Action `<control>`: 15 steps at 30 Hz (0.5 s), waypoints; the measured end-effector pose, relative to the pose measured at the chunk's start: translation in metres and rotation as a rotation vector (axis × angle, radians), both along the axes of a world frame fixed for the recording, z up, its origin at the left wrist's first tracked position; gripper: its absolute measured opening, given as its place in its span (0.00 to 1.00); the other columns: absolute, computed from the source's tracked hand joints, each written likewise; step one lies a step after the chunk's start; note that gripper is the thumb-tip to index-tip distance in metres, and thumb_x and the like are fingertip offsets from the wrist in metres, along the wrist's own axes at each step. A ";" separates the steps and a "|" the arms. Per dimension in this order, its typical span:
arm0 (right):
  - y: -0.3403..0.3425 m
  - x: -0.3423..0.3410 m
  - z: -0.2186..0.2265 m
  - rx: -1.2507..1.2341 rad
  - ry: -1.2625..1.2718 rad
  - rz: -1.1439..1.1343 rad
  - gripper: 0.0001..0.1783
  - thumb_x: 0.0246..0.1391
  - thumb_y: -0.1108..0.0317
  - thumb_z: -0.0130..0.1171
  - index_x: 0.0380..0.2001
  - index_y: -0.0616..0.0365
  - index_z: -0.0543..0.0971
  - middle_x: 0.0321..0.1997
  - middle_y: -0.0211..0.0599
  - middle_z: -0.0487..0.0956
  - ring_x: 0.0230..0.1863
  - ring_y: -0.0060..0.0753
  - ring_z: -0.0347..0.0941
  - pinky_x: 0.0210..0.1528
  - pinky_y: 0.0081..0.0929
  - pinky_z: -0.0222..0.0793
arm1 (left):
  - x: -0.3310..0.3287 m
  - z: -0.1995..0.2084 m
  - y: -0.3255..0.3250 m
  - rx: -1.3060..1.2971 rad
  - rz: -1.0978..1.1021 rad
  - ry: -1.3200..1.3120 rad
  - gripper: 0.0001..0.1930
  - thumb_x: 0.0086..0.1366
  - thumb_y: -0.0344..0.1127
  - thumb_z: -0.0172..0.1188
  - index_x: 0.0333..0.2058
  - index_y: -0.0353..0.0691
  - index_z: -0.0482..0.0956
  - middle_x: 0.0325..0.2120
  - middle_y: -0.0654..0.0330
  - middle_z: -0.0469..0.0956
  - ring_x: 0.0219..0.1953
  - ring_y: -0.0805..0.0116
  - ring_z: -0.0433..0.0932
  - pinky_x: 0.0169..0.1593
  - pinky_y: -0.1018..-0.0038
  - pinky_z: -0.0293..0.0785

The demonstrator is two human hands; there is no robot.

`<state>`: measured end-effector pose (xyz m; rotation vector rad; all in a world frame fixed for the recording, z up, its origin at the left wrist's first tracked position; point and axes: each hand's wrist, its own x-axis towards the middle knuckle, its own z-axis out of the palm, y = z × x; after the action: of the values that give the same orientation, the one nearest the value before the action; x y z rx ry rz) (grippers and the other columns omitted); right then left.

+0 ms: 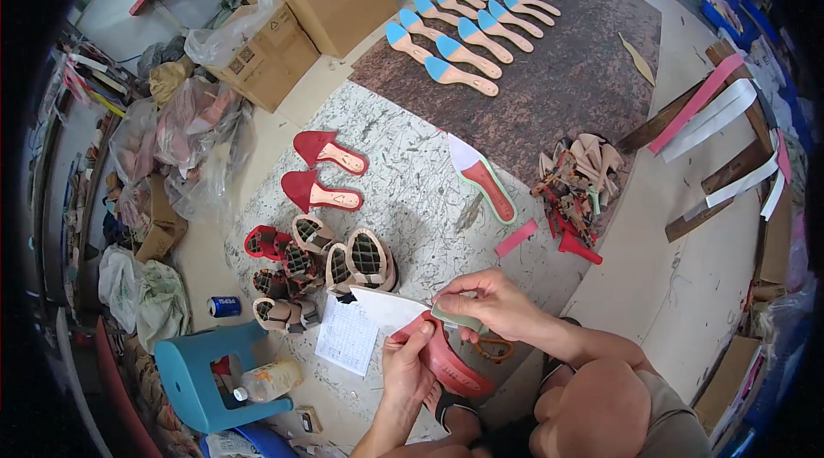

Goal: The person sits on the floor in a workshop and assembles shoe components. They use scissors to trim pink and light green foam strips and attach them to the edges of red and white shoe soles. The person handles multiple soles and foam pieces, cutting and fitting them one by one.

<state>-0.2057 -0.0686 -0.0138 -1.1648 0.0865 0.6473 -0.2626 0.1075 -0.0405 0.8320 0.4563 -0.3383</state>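
Observation:
Low in front of me, my left hand (407,370) grips a shoe insole (457,369) with a red heel part and a white toe part; the thumb lies on top near its waist. My right hand (482,302) is closed in a pinch on a pale green strip (455,318) at the insole's edge. The strip's far end is hidden by the fingers. Beyond my hands lies another insole (487,188), red with a pale toe and green border. Beside it is a short pink strip (516,237).
Several blue-toed insoles (463,76) lie on the brown sheet. Red slippers (330,192) and bundled straps (369,259) lie left, near a written paper (347,336), a blue stool (184,381), a bottle (273,381) and a can (225,307). Strips hang from a wooden rack (730,166) at right.

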 end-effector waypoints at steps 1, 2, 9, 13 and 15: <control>-0.002 0.000 0.000 -0.001 -0.002 -0.002 0.13 0.61 0.66 0.61 0.40 0.66 0.82 0.30 0.34 0.80 0.18 0.20 0.72 0.19 0.20 0.68 | 0.000 -0.004 -0.001 0.003 -0.010 0.000 0.14 0.66 0.33 0.60 0.45 0.28 0.77 0.34 0.47 0.81 0.36 0.54 0.81 0.44 0.59 0.80; -0.004 0.000 0.001 -0.009 0.000 -0.002 0.13 0.61 0.66 0.61 0.40 0.66 0.82 0.29 0.34 0.80 0.18 0.20 0.72 0.19 0.20 0.68 | 0.000 -0.005 -0.002 0.006 -0.019 0.000 0.14 0.66 0.33 0.60 0.45 0.28 0.77 0.34 0.47 0.81 0.36 0.54 0.81 0.44 0.60 0.80; -0.009 0.000 0.004 -0.019 -0.003 0.033 0.13 0.61 0.64 0.61 0.38 0.66 0.82 0.28 0.32 0.80 0.17 0.18 0.70 0.18 0.19 0.66 | 0.000 0.000 -0.006 -0.002 -0.080 -0.016 0.14 0.66 0.33 0.60 0.46 0.29 0.77 0.35 0.47 0.81 0.37 0.55 0.82 0.45 0.62 0.80; -0.013 -0.001 0.016 -0.155 -0.091 0.069 0.10 0.59 0.65 0.63 0.35 0.63 0.82 0.29 0.32 0.80 0.19 0.15 0.71 0.20 0.18 0.64 | -0.008 -0.006 -0.005 0.022 0.010 -0.034 0.14 0.65 0.31 0.62 0.47 0.31 0.77 0.39 0.51 0.81 0.41 0.59 0.81 0.49 0.64 0.78; -0.011 -0.007 0.012 -0.237 -0.425 -0.087 0.08 0.57 0.68 0.65 0.35 0.62 0.82 0.33 0.34 0.80 0.26 0.20 0.74 0.25 0.20 0.68 | -0.009 -0.003 -0.010 0.009 0.079 -0.062 0.13 0.63 0.27 0.62 0.46 0.31 0.78 0.40 0.52 0.82 0.41 0.62 0.81 0.50 0.66 0.78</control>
<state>-0.2127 -0.0797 -0.0016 -1.4970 -0.1500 0.3075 -0.2712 0.0973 -0.0433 0.8287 0.4324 -0.2367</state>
